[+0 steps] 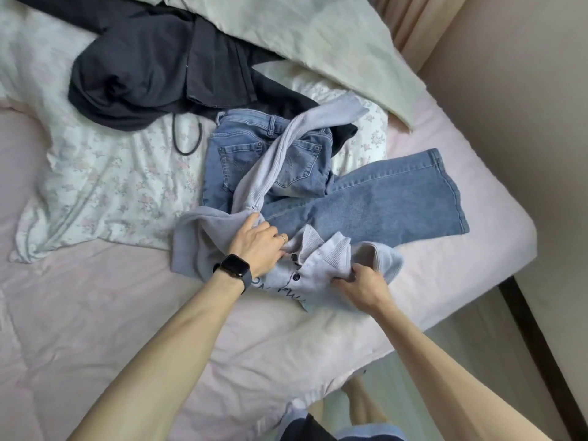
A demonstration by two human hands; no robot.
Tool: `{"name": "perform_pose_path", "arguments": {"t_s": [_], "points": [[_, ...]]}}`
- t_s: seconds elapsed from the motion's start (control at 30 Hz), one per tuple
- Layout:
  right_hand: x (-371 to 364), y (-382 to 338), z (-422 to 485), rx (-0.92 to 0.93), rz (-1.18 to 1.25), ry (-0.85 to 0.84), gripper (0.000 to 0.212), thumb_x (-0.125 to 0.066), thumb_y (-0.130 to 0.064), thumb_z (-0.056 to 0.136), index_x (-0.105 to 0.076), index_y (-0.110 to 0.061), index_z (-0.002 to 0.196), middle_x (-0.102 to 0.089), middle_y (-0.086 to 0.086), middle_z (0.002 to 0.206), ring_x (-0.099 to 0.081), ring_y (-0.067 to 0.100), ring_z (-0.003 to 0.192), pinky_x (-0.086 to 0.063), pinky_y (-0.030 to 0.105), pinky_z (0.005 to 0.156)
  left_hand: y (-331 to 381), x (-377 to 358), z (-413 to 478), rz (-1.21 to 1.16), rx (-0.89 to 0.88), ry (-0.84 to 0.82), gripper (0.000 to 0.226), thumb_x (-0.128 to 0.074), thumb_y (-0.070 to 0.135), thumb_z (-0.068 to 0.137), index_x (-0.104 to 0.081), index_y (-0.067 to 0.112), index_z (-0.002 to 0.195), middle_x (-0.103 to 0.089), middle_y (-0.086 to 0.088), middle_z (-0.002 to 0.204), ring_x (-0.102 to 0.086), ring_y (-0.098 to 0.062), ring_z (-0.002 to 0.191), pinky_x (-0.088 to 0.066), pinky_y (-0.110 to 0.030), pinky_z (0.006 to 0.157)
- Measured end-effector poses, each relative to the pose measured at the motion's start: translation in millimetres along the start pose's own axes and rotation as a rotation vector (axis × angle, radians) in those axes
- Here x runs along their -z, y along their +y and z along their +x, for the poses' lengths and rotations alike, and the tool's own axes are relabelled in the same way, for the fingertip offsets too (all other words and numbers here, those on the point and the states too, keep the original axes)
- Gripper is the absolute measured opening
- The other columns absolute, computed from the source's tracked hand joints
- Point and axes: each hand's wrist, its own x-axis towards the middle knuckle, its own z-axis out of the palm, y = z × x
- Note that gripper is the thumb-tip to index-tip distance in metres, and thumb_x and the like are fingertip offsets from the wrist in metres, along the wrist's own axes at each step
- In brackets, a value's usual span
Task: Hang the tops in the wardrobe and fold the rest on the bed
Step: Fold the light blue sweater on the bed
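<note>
Top [321, 265]: a pale lilac-grey collared garment is bunched near the front edge of the bed [95, 313], partly over the jeans [375, 202]; it is judged to be the piece now being gathered for hanging.
Left hand [257, 246]: the fingers are curled and dug into the cloth just beside the collar [313, 246], with the thumb laid out along the shoulder seam.
Right hand [359, 284]: the fingers are closed in a pinch on the bunched cloth at the other shoulder.
Grip logic: the collar is flanked by both holds, probably so that the shoulders can be raised evenly and a hanger fitted.
Sleeve [270, 160]: one long sleeve is draped across the jeans' back pockets, so a snag or drag on them may be expected when it is lifted.
Fabric of top: a soft, limp knit is suggested, with ribbed collar and cuff, two dark buttons [296, 276] and partly hidden lettering.
Jeans: stiff, mid-blue denim is spread loosely, one wide leg laid flat toward the bed's right side; folding is not yet done.
Dark garments [152, 68]: a heavy charcoal heap is left farther back, on a floral sheet [95, 173].
Wardrobe: none is shown.
</note>
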Motion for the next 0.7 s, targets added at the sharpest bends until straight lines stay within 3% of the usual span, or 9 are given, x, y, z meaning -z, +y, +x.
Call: {"name": "perform_pose_path", "arguments": {"t_s": [0.07, 0.13, 0.2, 0.27, 0.43, 0.53, 0.63, 0.7], "points": [[9, 7, -11, 0.045, 0.060, 0.064, 0.040, -0.072, -0.045, 0.085, -0.046, -0.019, 0.068, -0.062, 0.004, 0.074, -0.059, 0.032, 0.078, -0.041, 0.038, 0.066, -4, 8, -9, -0.067, 0.055, 0.062, 0.030, -0.053, 0.045, 0.098, -0.068, 0.021, 0.107, -0.070, -0.002, 0.094, -0.063, -0.024, 0.099, -0.029, -0.039, 0.105], [27, 11, -33, 0.112, 0.110, 0.147, 0.039, -0.075, -0.043, 0.085, -0.050, -0.015, 0.073, -0.062, 0.005, 0.076, -0.057, 0.029, 0.077, -0.038, 0.036, 0.067, -4, 28, -26, -0.181, 0.128, 0.153, 0.028, -0.057, 0.042, 0.098, -0.069, 0.017, 0.104, -0.070, -0.005, 0.089, -0.065, -0.027, 0.092, -0.037, -0.040, 0.095], [50, 9, -56, 0.193, 0.211, 0.201, 0.027, -0.077, -0.035, 0.085, -0.053, -0.023, 0.077, -0.062, -0.009, 0.074, -0.059, 0.007, 0.073, -0.039, 0.022, 0.064, -4, 58, -44, -0.300, 0.202, 0.247, 0.024, -0.061, 0.037, 0.097, -0.071, 0.016, 0.105, -0.072, -0.006, 0.089, -0.067, -0.029, 0.090, -0.043, -0.042, 0.085], [78, 2, -78, 0.287, 0.278, 0.236, 0.029, -0.078, -0.026, 0.084, -0.050, -0.033, 0.077, -0.060, -0.016, 0.065, -0.056, -0.008, 0.067, -0.039, 0.010, 0.060, -5, 95, -60, -0.404, 0.280, 0.350, 0.021, -0.064, 0.031, 0.097, -0.072, 0.016, 0.109, -0.073, -0.007, 0.094, -0.068, -0.031, 0.089, -0.046, -0.041, 0.080], [160, -42, -151, 0.580, 0.262, 0.268, 0.023, -0.072, -0.026, 0.089, -0.057, -0.043, 0.092, -0.061, -0.016, 0.064, -0.054, 0.000, 0.063, -0.042, 0.015, 0.061, -7, 212, -118, -0.597, 0.469, 0.557, 0.023, -0.063, 0.033, 0.097, -0.069, 0.022, 0.117, -0.072, -0.008, 0.096, -0.067, -0.035, 0.086, -0.054, -0.041, 0.074], [209, -68, -210, 0.753, 0.270, 0.272, 0.014, -0.073, -0.037, 0.091, -0.061, -0.036, 0.098, -0.060, -0.011, 0.064, -0.055, 0.003, 0.065, -0.047, 0.024, 0.064, 5, 278, -182, -0.583, 0.543, 0.698, 0.020, -0.064, 0.039, 0.095, -0.068, 0.029, 0.113, -0.072, -0.006, 0.101, -0.066, -0.034, 0.093, -0.054, -0.041, 0.075], [238, -82, -259, 0.904, 0.208, 0.338, 0.023, -0.073, -0.048, 0.088, -0.065, -0.029, 0.100, -0.059, -0.013, 0.069, -0.054, 0.000, 0.066, -0.039, 0.012, 0.058, 23, 317, -244, -0.471, 0.621, 0.769, 0.019, -0.060, 0.048, 0.095, -0.054, 0.044, 0.112, -0.069, 0.002, 0.102, -0.066, -0.031, 0.094, -0.054, -0.040, 0.074], [249, -80, -301, 1.014, 0.175, 0.404, 0.025, -0.072, -0.048, 0.089, -0.065, -0.029, 0.103, -0.064, -0.013, 0.077, -0.059, 0.000, 0.072, -0.039, 0.011, 0.059, 50, 333, -292, -0.375, 0.681, 0.833, 0.022, -0.057, 0.052, 0.095, -0.050, 0.044, 0.114, -0.068, 0.004, 0.103, -0.066, -0.031, 0.094, -0.055, -0.041, 0.072]]}}
